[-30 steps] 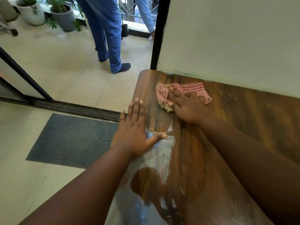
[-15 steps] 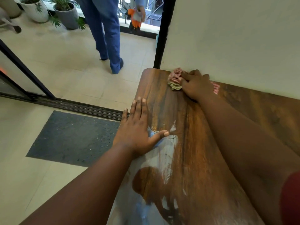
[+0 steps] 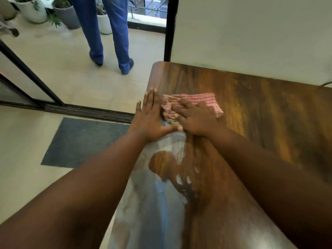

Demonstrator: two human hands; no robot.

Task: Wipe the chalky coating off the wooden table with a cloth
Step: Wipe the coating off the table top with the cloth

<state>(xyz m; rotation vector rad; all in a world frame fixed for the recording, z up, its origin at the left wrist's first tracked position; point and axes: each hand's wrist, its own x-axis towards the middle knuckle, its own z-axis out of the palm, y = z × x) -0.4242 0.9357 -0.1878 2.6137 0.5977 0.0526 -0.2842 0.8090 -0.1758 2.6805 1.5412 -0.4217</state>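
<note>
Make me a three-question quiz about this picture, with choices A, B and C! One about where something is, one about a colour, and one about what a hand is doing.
1. Where does the whitish chalky coating lie?
A. along the table's left edge, near the camera
B. by the wall
C. on the floor mat

2. What colour is the cloth?
A. plain blue
B. red and white checked
C. green

3. What is the right hand doing?
A. lifting the cloth in the air
B. hanging beside the table
C. pressing the cloth flat on the wooden table

Answers: 1 A, the pale film covers the near left strip; 2 B, its checks show past the fingers; 3 C, straight fingers lie on the cloth.
</note>
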